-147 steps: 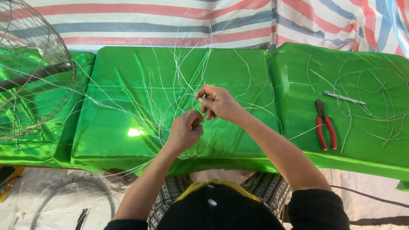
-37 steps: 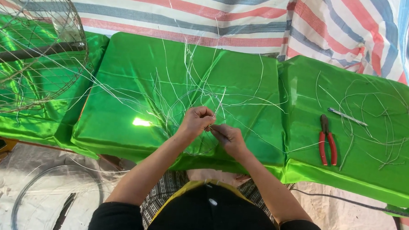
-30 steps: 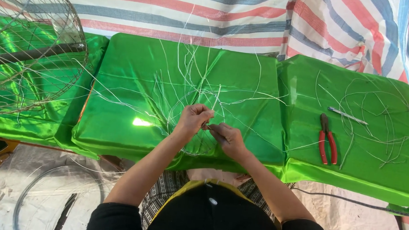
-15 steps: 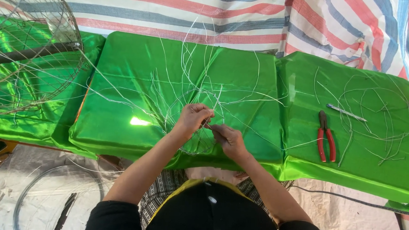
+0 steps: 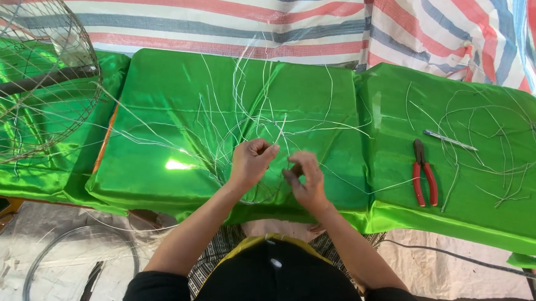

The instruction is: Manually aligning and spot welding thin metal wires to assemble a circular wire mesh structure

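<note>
Hands met near the front edge of the middle shiny green satin-covered cushion (image 5: pixel 222 93) in the head view. The left hand (image 5: pixel 250 163) was curled, its fingertips pinched narrowly on thin pale wire strands (image 5: pixel 245 116) that fanned up and outward across the cushion from the spot between the two hands. The right hand (image 5: pixel 305 182) sat just beside it, fingers bent and closed on the same bundle of strands, though the exact strand under each fingertip was too fine to tell. Both forearms came up from the bottom of the picture, out of black sleeves.

On the right green cushion (image 5: pixel 522 200), well apart from the hands, lay red-handled pliers (image 5: pixel 424 180) with the jaws pointing away from the person. Just beyond the pliers lay a slim silver metal tool (image 5: pixel 450 140), resting at a slant. Loose loops of thin wire (image 5: pixel 494 150) were scattered around both, flat on the cloth.

At the left stood a large round wire cage frame (image 5: pixel 33 77), resting over the left green cushion (image 5: pixel 46 178); a dark bar crossed inside it, and nothing else could be made out within. Behind the cushions hung a striped red, grey and white tarpaulin (image 5: pixel 226 20). Below, on the pale ground sheet, lay a grey wire hoop (image 5: pixel 49 249).
</note>
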